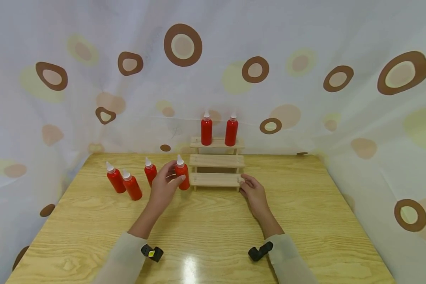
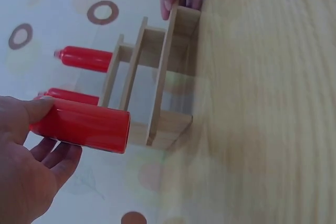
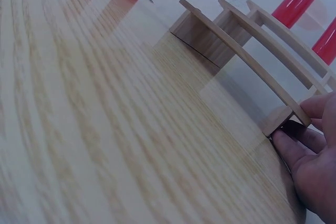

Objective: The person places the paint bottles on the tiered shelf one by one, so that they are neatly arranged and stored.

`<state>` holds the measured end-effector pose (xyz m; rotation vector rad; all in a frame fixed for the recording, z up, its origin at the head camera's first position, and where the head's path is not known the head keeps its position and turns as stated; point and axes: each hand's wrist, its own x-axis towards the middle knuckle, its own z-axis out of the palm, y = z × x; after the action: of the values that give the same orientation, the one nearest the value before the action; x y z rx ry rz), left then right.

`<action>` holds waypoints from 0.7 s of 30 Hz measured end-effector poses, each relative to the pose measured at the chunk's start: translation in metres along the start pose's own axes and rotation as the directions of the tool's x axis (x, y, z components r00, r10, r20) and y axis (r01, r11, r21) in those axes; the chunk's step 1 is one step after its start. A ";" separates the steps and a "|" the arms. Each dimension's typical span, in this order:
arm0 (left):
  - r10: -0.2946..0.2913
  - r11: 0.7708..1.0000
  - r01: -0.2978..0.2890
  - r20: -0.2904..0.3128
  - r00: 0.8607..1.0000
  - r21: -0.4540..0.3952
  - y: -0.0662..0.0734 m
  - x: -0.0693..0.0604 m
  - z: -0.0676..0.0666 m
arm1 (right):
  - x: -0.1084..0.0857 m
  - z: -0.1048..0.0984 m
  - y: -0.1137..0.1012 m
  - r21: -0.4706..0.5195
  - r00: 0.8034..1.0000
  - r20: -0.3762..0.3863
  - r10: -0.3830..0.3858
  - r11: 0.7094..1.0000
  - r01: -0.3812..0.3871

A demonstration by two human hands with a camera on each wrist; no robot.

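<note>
My left hand (image 1: 163, 187) grips a red bottle (image 1: 182, 175) with a white pointed cap, just left of the wooden three-step rack (image 1: 216, 180). In the left wrist view this bottle (image 2: 84, 124) is off the table, between thumb and fingers. My right hand (image 1: 255, 195) holds the right end of the rack's lowest step; in the right wrist view thumb and fingers (image 3: 302, 145) are around that corner. Two red bottles (image 1: 206, 131) (image 1: 231, 131) stand upright on the top step. The middle and lowest steps hold no bottles.
Left of my left hand, three more red bottles (image 1: 115, 179) (image 1: 133, 187) (image 1: 150, 172) stand on the wooden table (image 1: 206, 236). One is partly hidden by the hand. A patterned cloth (image 1: 145, 94) hangs behind the table and at its sides.
</note>
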<state>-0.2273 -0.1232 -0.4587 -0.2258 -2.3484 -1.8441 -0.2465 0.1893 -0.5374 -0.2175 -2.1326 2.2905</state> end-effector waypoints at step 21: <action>0.136 0.988 -0.128 0.093 0.986 -0.083 0.035 0.058 0.069 | -0.002 -0.001 0.000 0.012 1.000 0.002 -0.014 1.000 0.014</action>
<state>-0.2779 -0.0462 -0.4303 -0.4806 -2.2655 -1.9019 -0.2441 0.1897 -0.5373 -0.1991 -2.1136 2.2961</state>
